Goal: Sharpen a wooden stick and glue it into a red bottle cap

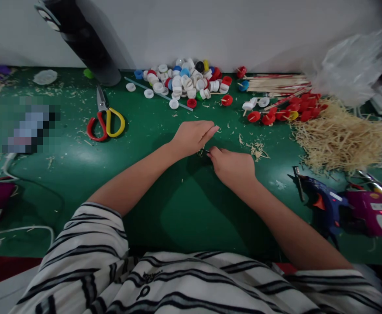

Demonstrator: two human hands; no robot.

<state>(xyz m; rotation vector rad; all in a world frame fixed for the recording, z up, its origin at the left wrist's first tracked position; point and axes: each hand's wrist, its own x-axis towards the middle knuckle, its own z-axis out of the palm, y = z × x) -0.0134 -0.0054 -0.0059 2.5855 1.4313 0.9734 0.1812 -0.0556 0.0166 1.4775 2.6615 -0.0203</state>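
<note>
Over the middle of the green table, my left hand (194, 137) is turned sideways, its fingers pressed together and pointing right. Just below and to the right, my right hand (233, 166) is closed in a pinch. From its fingertips a small, thin dark piece (205, 151) pokes out toward the left palm; its kind is too small to tell. Whatever lies inside the left fingers is hidden. Pale shavings (259, 149) lie right of my hands. Beyond them are plastic bottle caps (187, 83) in a pile and red caps with wooden sticks through them (282, 114).
Scissors (105, 120) with red and yellow handles lie at left, near a black bottle (89, 48). At right are a heap of wood shavings (344, 135), a blue glue gun (328, 196), a purple power socket (374, 213) and a clear plastic bag (354, 65).
</note>
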